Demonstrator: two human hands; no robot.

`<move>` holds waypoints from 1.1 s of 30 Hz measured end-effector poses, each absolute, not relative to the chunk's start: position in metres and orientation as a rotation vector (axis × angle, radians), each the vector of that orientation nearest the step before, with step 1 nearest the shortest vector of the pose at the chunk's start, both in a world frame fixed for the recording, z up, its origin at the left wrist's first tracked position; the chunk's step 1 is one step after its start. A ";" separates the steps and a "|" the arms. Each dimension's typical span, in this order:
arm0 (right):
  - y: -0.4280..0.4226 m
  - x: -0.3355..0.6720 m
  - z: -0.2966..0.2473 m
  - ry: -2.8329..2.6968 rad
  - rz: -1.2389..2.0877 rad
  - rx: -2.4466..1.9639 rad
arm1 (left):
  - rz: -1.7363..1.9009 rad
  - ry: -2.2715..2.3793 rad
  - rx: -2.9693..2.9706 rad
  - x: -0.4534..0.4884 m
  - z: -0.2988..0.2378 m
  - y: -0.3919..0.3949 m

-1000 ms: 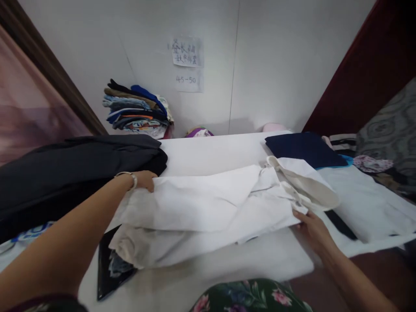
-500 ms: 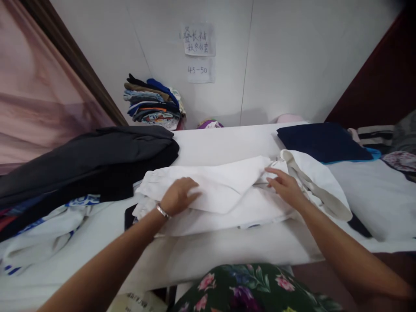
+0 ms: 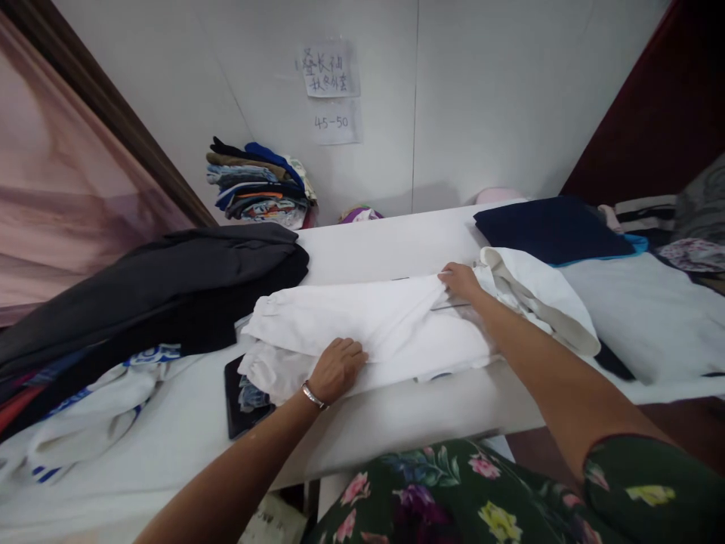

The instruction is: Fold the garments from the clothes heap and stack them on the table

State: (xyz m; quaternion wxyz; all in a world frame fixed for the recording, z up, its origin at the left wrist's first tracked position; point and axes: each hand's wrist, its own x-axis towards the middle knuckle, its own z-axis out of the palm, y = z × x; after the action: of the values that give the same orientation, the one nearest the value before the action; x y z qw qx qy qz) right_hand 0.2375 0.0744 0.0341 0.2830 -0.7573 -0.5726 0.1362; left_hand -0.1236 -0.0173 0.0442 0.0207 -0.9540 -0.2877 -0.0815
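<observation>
A white jacket [image 3: 322, 310] with gathered cuffs lies folded into a long strip on the table in front of me. Its collar or hood end [image 3: 541, 295] spreads to the right, with a beige lining showing. My left hand [image 3: 340, 369] wears a metal bracelet and has its fingers curled on the near edge of the upper layer. Creases run from there up to my right hand [image 3: 461, 282], which pinches the fabric at the far edge. A dark flat board [image 3: 235, 400] and some blue denim [image 3: 252, 397] show from under the cuffs.
Dark garments [image 3: 170, 279] are heaped at the left, beside a white and blue garment [image 3: 107, 408]. Folded clothes [image 3: 260, 185] are stacked by the wall. A navy folded garment [image 3: 549, 227] and pale cloth [image 3: 651, 317] lie to the right on the white table [image 3: 390, 245].
My left hand has moved right and nearer to me, closing on the jacket's edge. My right hand has shifted left and away, onto its far edge. The upper layer is pulled flatter.
</observation>
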 end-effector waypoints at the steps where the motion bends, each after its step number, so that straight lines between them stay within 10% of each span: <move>1: 0.074 0.237 0.030 -1.531 0.363 -2.036 | -0.256 -0.904 -2.959 -0.125 0.042 -0.019; 18: -0.002 0.143 0.050 -2.145 0.349 -1.370 | -0.358 -0.803 -3.108 -0.093 0.057 -0.011; 33: -0.005 0.143 0.002 -2.430 0.235 -1.563 | -0.021 -2.059 -2.211 -0.176 0.041 0.069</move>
State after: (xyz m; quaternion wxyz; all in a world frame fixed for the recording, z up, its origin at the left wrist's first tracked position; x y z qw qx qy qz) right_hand 0.1426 -0.0046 0.0021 0.1212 -0.5354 -0.8320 0.0805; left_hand -0.1756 0.0687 0.0410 0.0602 -0.7304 -0.6803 -0.0068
